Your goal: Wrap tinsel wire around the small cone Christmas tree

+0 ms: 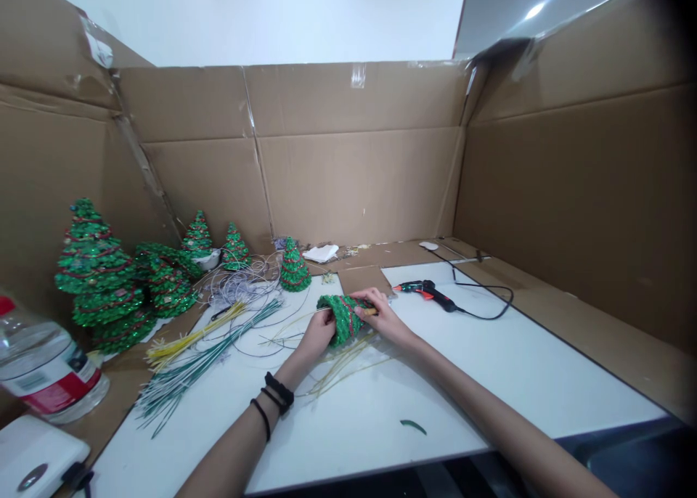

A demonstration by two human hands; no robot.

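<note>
A small green tinsel Christmas tree [344, 321], wound with red trim, lies tipped on its side between my hands above the white board. My left hand [321, 329] grips its wide base end, the fingertips partly hidden by it. On the right, my right hand [378, 313] is closed at the narrower end, with a thin yellowish stick-like piece [370, 311] at its fingers; I cannot make out exactly what that is. Loose yellow wires [340, 367] lie on the board just below the tree.
A hot glue gun [430, 292] with its cord rests to the right. Bundles of yellow stems [190, 338] and green stems [212, 360] lie left, near tangled wire [239, 284]. Finished trees [98, 266] and a water bottle [46, 367] stand far left. Cardboard walls [353, 186] surround the board.
</note>
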